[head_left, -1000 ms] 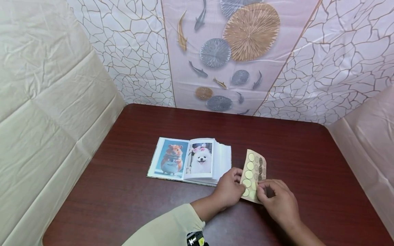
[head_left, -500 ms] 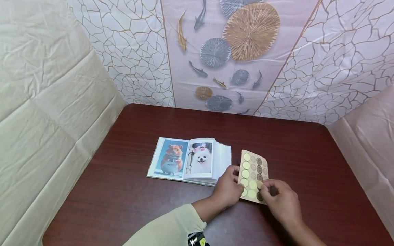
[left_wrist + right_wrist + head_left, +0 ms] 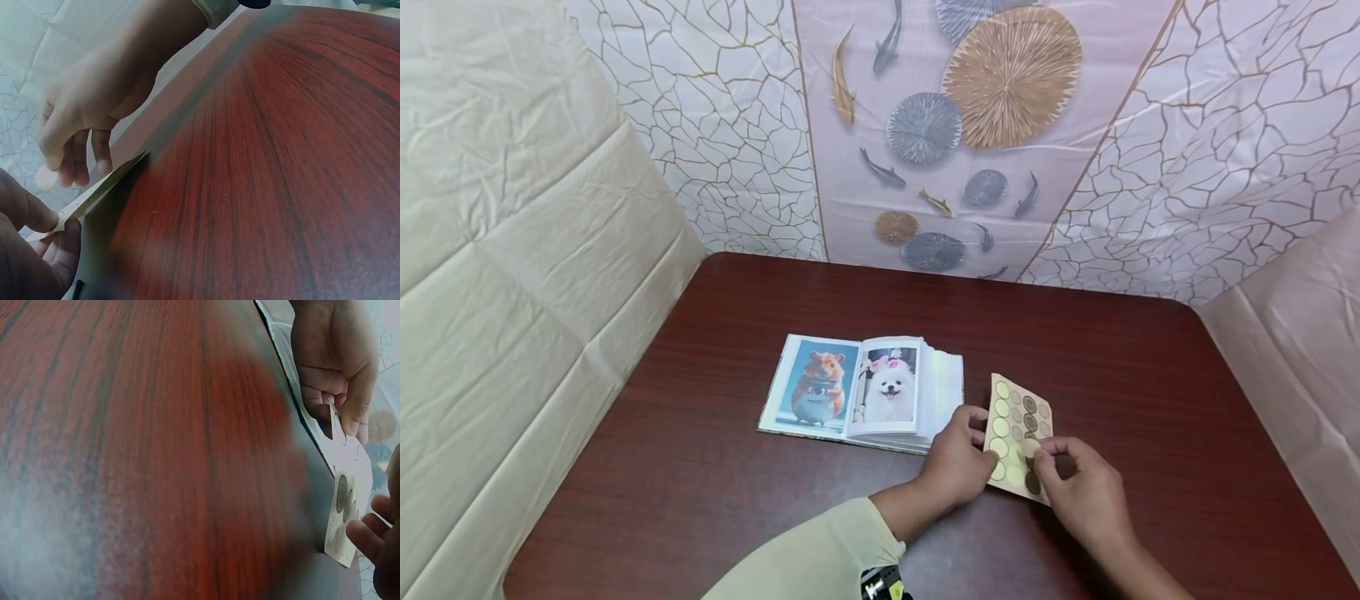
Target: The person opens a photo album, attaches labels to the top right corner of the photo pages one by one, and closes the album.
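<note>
A tan sheet of round stickers [image 3: 1017, 414], with gold and dark brown rows, is held up at a slant over the table. My left hand [image 3: 955, 458] grips its lower left edge, thumb on the front and fingers behind. Between thumb and forefinger my right hand [image 3: 1086, 496] pinches a round pale-gold sticker [image 3: 1028, 449], in front of the sheet's lower right part. The left wrist view shows this sticker [image 3: 45, 177] apart from the sheet [image 3: 103, 194], at the fingertips. In the right wrist view, the left thumb presses the sheet [image 3: 350, 487]; the right fingertips overlap its lower end.
An open photo album [image 3: 942, 392] lies left of the hands, showing a hamster picture [image 3: 818, 387] and a white dog picture [image 3: 891, 389]. The dark red wooden table [image 3: 700, 500] meets patterned cloth [image 3: 745, 150] at the back and plain pale cloth [image 3: 512, 250] at the left.
The sheet has shifted and tilted in my left hand. My right fingers, earlier at the sheet's surface, now hold the pale-gold sticker in view. The album has stayed put.
</note>
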Demonstrator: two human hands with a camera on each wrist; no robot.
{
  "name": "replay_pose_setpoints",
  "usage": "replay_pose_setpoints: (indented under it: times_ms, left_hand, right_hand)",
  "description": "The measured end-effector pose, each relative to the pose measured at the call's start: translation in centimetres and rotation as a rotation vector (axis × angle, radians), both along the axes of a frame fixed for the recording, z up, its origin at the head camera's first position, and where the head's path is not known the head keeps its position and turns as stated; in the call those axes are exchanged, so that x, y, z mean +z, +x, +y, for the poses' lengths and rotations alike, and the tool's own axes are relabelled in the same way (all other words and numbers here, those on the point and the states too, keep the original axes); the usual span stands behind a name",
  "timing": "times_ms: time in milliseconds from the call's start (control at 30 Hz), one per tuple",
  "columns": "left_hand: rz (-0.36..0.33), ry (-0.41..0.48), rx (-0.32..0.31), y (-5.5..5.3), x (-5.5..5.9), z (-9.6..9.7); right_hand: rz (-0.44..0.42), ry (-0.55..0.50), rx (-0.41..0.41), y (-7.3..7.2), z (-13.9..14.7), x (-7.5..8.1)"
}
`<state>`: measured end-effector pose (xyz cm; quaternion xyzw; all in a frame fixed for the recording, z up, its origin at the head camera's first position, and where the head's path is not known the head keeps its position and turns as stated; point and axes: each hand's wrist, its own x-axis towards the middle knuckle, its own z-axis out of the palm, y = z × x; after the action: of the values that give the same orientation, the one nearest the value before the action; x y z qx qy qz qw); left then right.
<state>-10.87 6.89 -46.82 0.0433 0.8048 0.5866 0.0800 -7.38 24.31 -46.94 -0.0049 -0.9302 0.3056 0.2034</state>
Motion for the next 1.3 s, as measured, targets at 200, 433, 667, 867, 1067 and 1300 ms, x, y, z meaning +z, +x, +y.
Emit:
replay_pose_setpoints:
  times_ms: [200,433,667,867,1067,1300]
  left_hand:
    - [0.001,-0.004,-0.001,0.2,0.2,0.1]
    - [0.020,0.017,-0.015,0.4,0.5,-0.2]
    - [0.008,0.001,-0.037,0.5,0.6,-0.3]
    - [0.030,-0.041,-0.103,0.8,0.9,-0.7]
    - [0.149,-0.130,-0.295,1.3,1.8,-1.5]
    - [0.385,-0.308,-0.385,1.4,3.2,-3.7]
  right_hand:
    - [-0.114,-0.031,0.060,0.0,-0.2,0.0]
    - [-0.167,-0.032,0.128,-0.4,0.1,-0.3]
    - [-0.189,-0.002,0.128,-1.2,0.7,-0.5]
    - [-0.220,0.007,0.125,-1.6,1.2,-0.4]
    - [-0.174,0.032,0.130,-1.8,1.2,-0.5]
    - [-0.066,0.087,0.071,-2.1,1.0,-0.4]
